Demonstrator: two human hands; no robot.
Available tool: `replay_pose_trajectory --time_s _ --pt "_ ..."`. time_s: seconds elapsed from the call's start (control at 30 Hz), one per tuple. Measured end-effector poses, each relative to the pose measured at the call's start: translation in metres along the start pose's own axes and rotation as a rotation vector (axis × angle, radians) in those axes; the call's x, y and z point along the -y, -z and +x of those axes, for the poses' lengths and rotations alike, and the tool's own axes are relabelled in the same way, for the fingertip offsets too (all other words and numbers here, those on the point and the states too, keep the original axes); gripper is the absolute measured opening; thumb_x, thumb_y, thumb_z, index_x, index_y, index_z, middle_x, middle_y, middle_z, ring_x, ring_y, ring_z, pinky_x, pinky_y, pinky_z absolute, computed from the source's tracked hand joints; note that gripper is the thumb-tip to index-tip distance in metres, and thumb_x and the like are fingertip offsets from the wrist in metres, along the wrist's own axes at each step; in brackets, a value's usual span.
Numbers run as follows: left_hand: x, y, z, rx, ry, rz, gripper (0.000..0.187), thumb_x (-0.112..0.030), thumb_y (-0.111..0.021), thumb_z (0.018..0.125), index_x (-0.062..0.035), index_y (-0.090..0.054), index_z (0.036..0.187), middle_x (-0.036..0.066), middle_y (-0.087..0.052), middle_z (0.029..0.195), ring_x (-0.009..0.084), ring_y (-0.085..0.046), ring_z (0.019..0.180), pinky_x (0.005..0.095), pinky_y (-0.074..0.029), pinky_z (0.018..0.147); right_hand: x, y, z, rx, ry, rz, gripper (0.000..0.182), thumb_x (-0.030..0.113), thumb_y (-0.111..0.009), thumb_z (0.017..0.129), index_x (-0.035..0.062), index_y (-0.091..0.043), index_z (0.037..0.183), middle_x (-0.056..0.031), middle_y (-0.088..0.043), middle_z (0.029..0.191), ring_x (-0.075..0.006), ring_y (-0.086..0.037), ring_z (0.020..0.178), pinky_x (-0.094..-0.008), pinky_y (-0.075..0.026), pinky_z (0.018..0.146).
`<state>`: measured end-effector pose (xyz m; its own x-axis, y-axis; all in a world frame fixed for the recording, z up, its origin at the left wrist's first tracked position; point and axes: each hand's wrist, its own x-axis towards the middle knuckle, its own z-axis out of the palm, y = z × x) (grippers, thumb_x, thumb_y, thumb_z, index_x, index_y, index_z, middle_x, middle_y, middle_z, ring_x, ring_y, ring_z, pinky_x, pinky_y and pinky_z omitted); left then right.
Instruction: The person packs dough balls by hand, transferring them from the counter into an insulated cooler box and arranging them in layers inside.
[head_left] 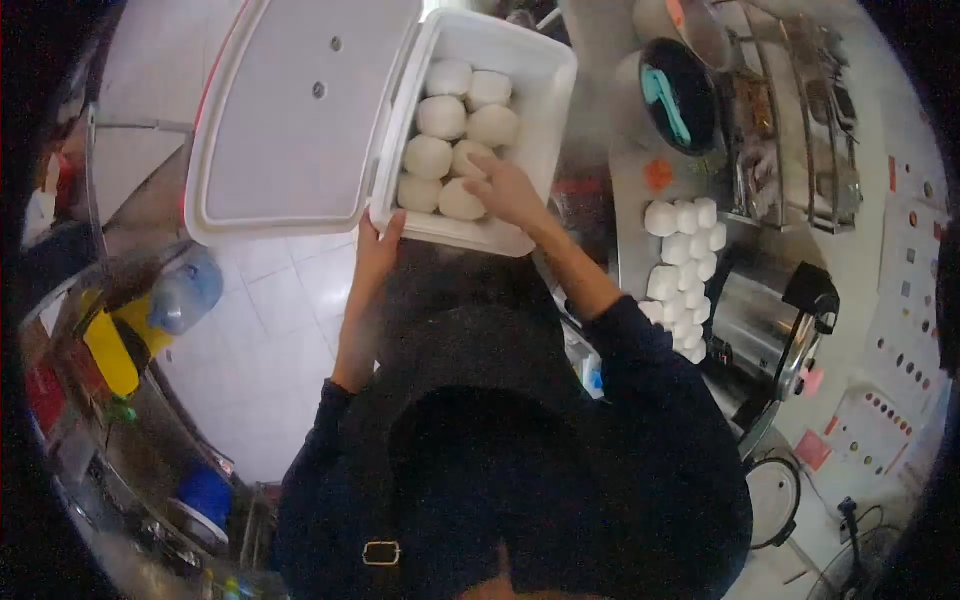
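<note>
The head view is a strong fisheye: straight edges such as the lid [300, 110] of the white box [545, 75] bow outward, and a black vignette swallows all four corners. Light is uneven and rather dim, brightest on the white box, the pale floor tiles [270, 330] and the counter [630, 200] at right, while the person's dark clothing [520, 450] in the lower middle is an almost featureless black mass. The whole frame is soft and grainy, with smeared detail toward the rim.
</note>
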<state>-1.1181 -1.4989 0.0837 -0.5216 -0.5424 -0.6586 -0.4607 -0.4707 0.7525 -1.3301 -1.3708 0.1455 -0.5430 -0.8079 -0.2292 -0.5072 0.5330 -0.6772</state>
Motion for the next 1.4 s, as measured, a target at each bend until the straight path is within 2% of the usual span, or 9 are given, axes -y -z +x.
replay_pose_trajectory --time_s 0.17,0.37,0.53,0.9,0.93,1.0,1.07,1.17,1.4 --pt "-0.023 0.015 -0.039 0.13 0.135 0.0 0.089 -0.046 -0.061 0.084 -0.0032 -0.008 0.141 0.025 -0.046 0.126 0.0308 -0.053 0.112 0.0411 -0.047 0.089 -0.032 0.104 -0.06 -0.41 -0.244 0.665 0.04 0.024 -0.065 0.081 0.0013 -0.059 0.113 -0.0134 -0.065 0.104 -0.0224 -0.063 0.091 -0.0314 -0.048 0.083" --pt "-0.075 0.018 -0.1 0.358 0.255 0.254 0.036 -0.026 -0.054 0.09 0.0002 -0.045 0.113 0.014 -0.061 0.09 0.0206 -0.061 0.072 0.0329 -0.05 0.072 -0.198 0.154 -0.175 -0.671 -0.618 -0.483 0.064 0.024 -0.074 0.069 0.0087 -0.049 0.127 -0.0243 -0.042 0.13 -0.0371 -0.047 0.115 -0.0448 -0.043 0.092" --pt "-0.104 -0.066 -0.087 0.539 -0.063 0.374 0.022 -0.023 -0.052 0.092 -0.0019 -0.056 0.096 0.005 -0.057 0.07 0.0138 -0.057 0.065 0.0278 -0.048 0.061 -0.244 0.127 -0.159 -0.52 -0.506 -0.565 0.073 0.026 -0.075 0.064 0.0125 -0.046 0.129 -0.0276 -0.034 0.134 -0.0413 -0.04 0.12 -0.0491 -0.041 0.093" --pt "-0.091 -0.308 -0.07 0.908 -0.007 0.165 0.051 -0.029 -0.062 0.084 -0.0028 -0.043 0.124 0.016 -0.062 0.099 0.0276 -0.063 0.084 0.0393 -0.052 0.068 -0.102 0.156 -0.247 -0.588 -0.331 0.688 0.047 0.026 -0.075 0.073 0.0025 -0.056 0.11 -0.011 -0.049 0.125 -0.0194 -0.05 0.11 -0.032 -0.041 0.092" --pt "-0.084 -0.299 -0.062 0.87 -0.427 0.52 0.049 -0.029 -0.06 0.085 -0.0019 -0.044 0.122 0.016 -0.062 0.099 0.0293 -0.063 0.083 0.0399 -0.052 0.068 -0.129 0.145 -0.283 -0.849 -0.391 0.8 0.043 0.024 -0.068 0.079 0.002 -0.054 0.113 -0.009 -0.048 0.125 -0.0186 -0.05 0.108 -0.0305 -0.04 0.092" --pt "-0.092 -0.272 -0.059 1.075 -0.23 0.271 0.049 -0.029 -0.057 0.086 0.0006 -0.044 0.123 0.019 -0.06 0.103 0.0327 -0.061 0.087 0.0413 -0.051 0.073 -0.194 0.116 -0.368 -1.492 -0.597 0.681 0.042 0.021 -0.066 0.081 0.0014 -0.052 0.116 -0.0082 -0.054 0.112 -0.0208 -0.055 0.097 -0.0311 -0.044 0.084" --pt "-0.097 -0.24 -0.029 0.942 0.393 -0.242 0.054 -0.031 -0.054 0.087 0.0027 -0.04 0.127 0.022 -0.055 0.113 0.0354 -0.057 0.1 0.0432 -0.048 0.084 -0.278 0.066 -0.485 -1.897 -1.006 0.079 0.054 0.023 -0.074 0.072 -0.0022 -0.052 0.113 -0.0114 -0.061 0.106 -0.0242 -0.059 0.091 -0.034 -0.048 0.077" --pt "-0.109 -0.224 -0.024 0.737 0.111 -0.147 0.061 -0.035 -0.052 0.089 0.0031 -0.033 0.133 0.024 -0.044 0.128 0.0356 -0.045 0.118 0.0459 -0.04 0.1 -0.298 0.049 -0.599 -1.471 -1.726 -0.106 0.044 0.027 -0.062 0.083 -0.0032 -0.055 0.114 -0.0124 -0.058 0.108 -0.0235 -0.055 0.1 -0.0328 -0.045 0.085" --pt "-0.134 -0.136 -0.022 0.307 0.025 -0.422 0.049 -0.025 -0.06 0.086 -0.0006 -0.042 0.124 0.013 -0.05 0.123 0.0249 -0.049 0.112 0.0406 -0.044 0.094 -0.306 0.058 -0.61 -1.342 -1.362 0.39 0.049 0.031 -0.059 0.085 -0.0004 -0.051 0.121 -0.0148 -0.051 0.121 -0.0282 -0.051 0.109 -0.0407 -0.043 0.09"
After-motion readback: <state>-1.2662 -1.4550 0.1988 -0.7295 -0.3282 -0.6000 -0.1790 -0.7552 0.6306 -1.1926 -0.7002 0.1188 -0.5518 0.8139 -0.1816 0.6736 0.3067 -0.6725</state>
